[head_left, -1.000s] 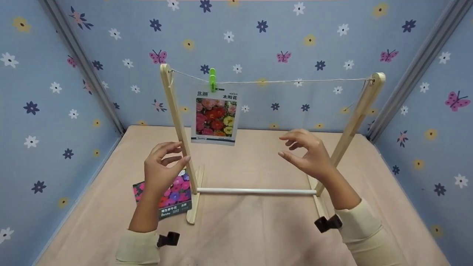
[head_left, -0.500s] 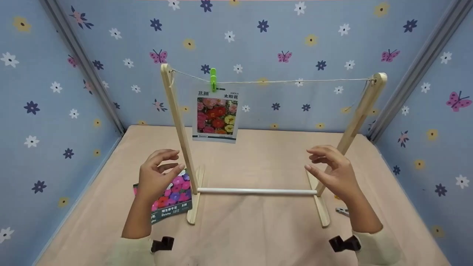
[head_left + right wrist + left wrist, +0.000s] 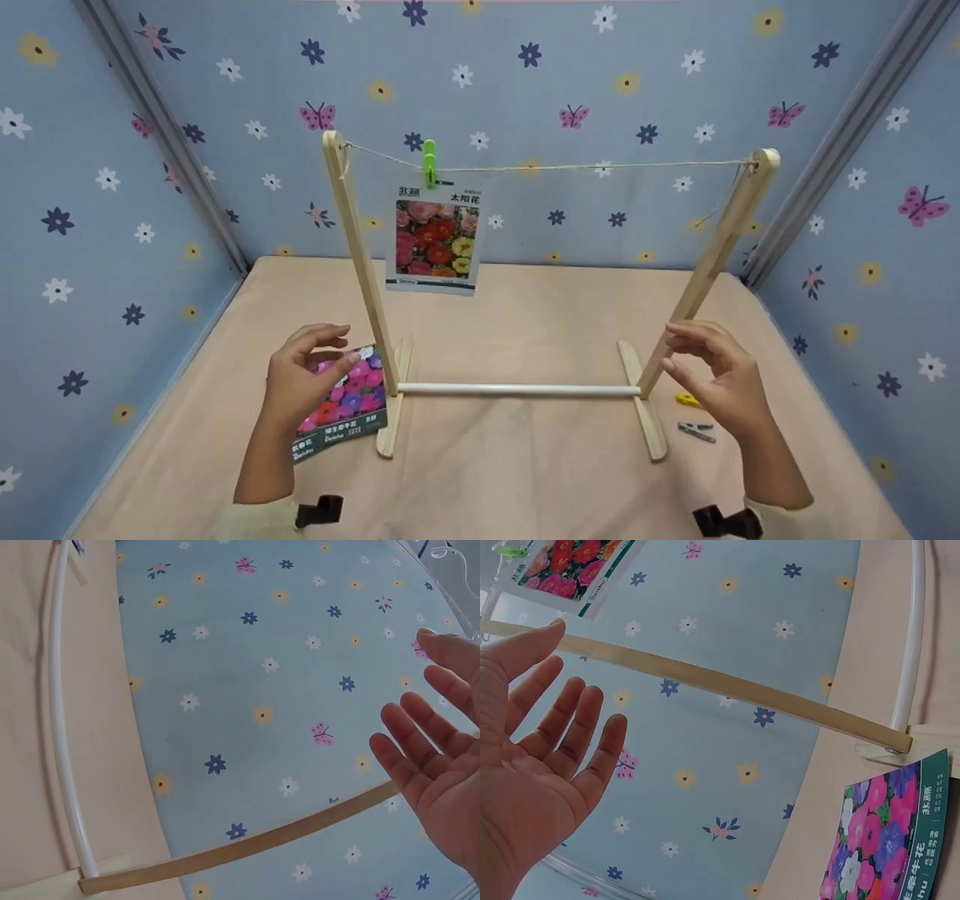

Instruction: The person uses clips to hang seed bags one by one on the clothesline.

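Note:
My left hand [image 3: 304, 379] hovers with relaxed, spread fingers over flower seed packets [image 3: 356, 401] beside the left post, and holds nothing. Its palm and fingers [image 3: 592, 765] show bare in the left wrist view. On the other side, my right hand [image 3: 720, 379] is just as relaxed and bare, overlapping the right wooden post [image 3: 709, 270] in the head view. Between the posts runs a thin string [image 3: 570, 166]. A green clothespin [image 3: 430, 169] clips a seed packet [image 3: 433, 244] with red, pink and yellow flowers to it, near the left post [image 3: 360, 255].
A white rod [image 3: 517, 389] joins the two wooden feet of the stand. Right of the stand, a yellow clothespin [image 3: 688, 400] and a grey clothespin [image 3: 697, 431] lie on the peach cloth [image 3: 510, 480]. Flowered blue walls [image 3: 540, 90] enclose the table.
Both hands have drawn down and outward, away from the string and frame, the right one farther. The two loose clothespins have come into sight. The hung packet sways slightly.

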`<state>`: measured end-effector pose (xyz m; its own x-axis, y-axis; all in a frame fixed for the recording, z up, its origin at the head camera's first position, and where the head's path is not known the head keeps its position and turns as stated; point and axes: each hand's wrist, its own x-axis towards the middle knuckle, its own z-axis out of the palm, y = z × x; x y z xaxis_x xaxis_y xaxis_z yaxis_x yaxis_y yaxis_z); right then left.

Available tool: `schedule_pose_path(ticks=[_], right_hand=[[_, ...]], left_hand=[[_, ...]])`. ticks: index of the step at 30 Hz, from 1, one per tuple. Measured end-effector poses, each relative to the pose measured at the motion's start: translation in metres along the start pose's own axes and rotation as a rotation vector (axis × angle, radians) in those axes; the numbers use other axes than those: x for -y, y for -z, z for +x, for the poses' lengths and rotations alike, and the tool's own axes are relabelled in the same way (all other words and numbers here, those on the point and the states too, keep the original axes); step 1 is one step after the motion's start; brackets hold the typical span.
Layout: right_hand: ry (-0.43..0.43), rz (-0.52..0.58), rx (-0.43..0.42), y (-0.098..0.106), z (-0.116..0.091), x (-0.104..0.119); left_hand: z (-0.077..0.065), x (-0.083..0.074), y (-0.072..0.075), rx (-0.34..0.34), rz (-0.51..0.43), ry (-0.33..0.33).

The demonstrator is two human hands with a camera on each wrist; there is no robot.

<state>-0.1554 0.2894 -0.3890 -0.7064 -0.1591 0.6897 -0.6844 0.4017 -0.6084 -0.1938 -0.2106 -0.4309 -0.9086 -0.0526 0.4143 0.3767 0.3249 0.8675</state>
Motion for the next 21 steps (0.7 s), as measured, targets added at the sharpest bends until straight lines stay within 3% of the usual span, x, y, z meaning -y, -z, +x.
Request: schedule_pose_path(ticks=[4,8,21], right_hand=[[-0.021,-0.003,-0.057,0.009,-0.01,-0.011],[-0.116,-0.034,-0.096,0.019,-0.026,-0.032],[-0.233,-0.062,-0.12,0.035,-0.061,-0.059]], left_hand=[[-0.004,0.013,0.005,0.002,0.004,0.018],[-0.009,0.022,0.008,-0.002,0.006,0.048],[-0.024,0.047,0.012,-0.005,-0.009,0.147]])
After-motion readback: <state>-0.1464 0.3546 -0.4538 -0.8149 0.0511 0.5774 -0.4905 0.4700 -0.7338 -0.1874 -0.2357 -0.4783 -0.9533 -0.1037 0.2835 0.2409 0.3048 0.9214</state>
